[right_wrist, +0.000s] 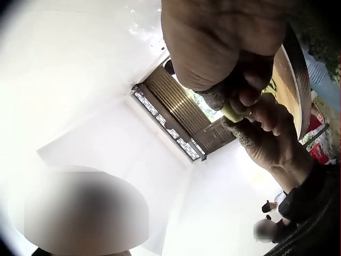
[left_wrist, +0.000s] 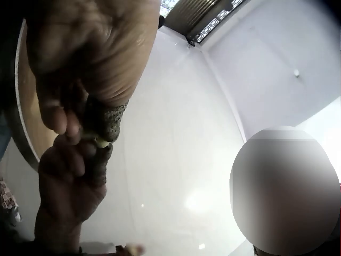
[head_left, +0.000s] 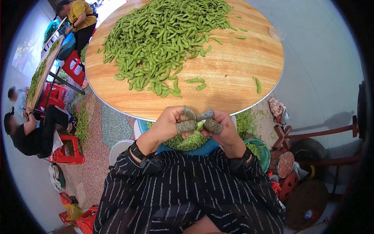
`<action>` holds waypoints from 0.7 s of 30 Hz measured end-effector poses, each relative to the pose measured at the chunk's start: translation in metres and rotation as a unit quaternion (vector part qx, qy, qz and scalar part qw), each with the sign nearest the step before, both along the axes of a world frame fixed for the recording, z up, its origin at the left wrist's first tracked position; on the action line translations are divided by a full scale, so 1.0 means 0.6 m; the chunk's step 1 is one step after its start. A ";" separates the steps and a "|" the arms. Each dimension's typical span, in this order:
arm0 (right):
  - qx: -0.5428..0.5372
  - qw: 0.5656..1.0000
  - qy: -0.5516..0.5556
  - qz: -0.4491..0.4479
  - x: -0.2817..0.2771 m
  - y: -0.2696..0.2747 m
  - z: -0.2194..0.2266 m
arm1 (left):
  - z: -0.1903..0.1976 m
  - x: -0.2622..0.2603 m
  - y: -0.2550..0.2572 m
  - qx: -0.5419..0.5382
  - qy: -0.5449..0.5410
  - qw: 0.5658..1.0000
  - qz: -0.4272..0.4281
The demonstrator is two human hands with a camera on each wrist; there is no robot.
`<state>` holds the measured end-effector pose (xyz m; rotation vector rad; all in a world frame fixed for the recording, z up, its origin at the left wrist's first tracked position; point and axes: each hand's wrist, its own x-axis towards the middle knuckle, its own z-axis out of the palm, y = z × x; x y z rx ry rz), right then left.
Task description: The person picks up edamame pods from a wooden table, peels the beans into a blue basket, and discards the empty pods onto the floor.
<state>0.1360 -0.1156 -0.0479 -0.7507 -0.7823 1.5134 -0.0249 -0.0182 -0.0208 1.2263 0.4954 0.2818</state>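
Observation:
My left hand (head_left: 168, 123) and right hand (head_left: 226, 132) meet just off the near edge of the round wooden table (head_left: 230, 78). Grey knitted sleeves cover the thumb and a finger on each. Between the fingertips is a green soybean pod (right_wrist: 234, 111), pinched from both sides; the fingers hide much of it. Its pale green tip (left_wrist: 101, 143) shows in the left wrist view. Directly below the hands, a blue basin (head_left: 202, 149) holds a heap of shelled green beans (head_left: 183, 143). A large pile of pods (head_left: 156, 43) covers the far left of the tabletop, with several loose pods nearby.
A white bucket (head_left: 118, 151) stands left of the basin, a green basket (head_left: 261, 154) right of it. Pods lie on the floor on both sides. Wooden furniture (head_left: 319, 134) is at right. At left, people work by another table (head_left: 48, 64) with red stools (head_left: 72, 153).

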 end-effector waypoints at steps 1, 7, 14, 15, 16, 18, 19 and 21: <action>0.017 1.000 0.015 -0.009 0.000 0.002 -0.009 | 0.001 -0.001 -0.003 0.007 -0.002 1.000 -0.003; 0.015 0.999 0.016 -0.032 0.002 0.004 0.000 | -0.008 0.001 -0.015 0.207 -0.005 0.977 0.050; 0.095 0.977 -0.185 -0.039 0.007 -0.006 0.002 | -0.022 0.005 -0.010 0.097 -0.057 0.993 0.042; 0.094 0.978 -0.184 -0.040 0.008 -0.006 0.002 | -0.033 0.004 -0.003 0.097 -0.056 0.993 0.042; 0.101 0.977 -0.185 -0.025 0.010 -0.006 0.002 | -0.045 -0.001 0.006 0.005 -0.068 0.998 0.015; 0.108 0.977 -0.186 -0.009 0.011 -0.003 0.003 | -0.041 -0.004 0.006 -0.086 -0.080 0.993 -0.012; 0.079 0.981 -0.176 -0.009 0.012 -0.001 0.004 | -0.024 -0.001 -0.001 -0.014 -0.044 0.999 0.024; 0.048 0.985 -0.165 -0.006 0.009 -0.001 0.007 | -0.017 -0.001 -0.008 0.057 -0.006 0.996 0.063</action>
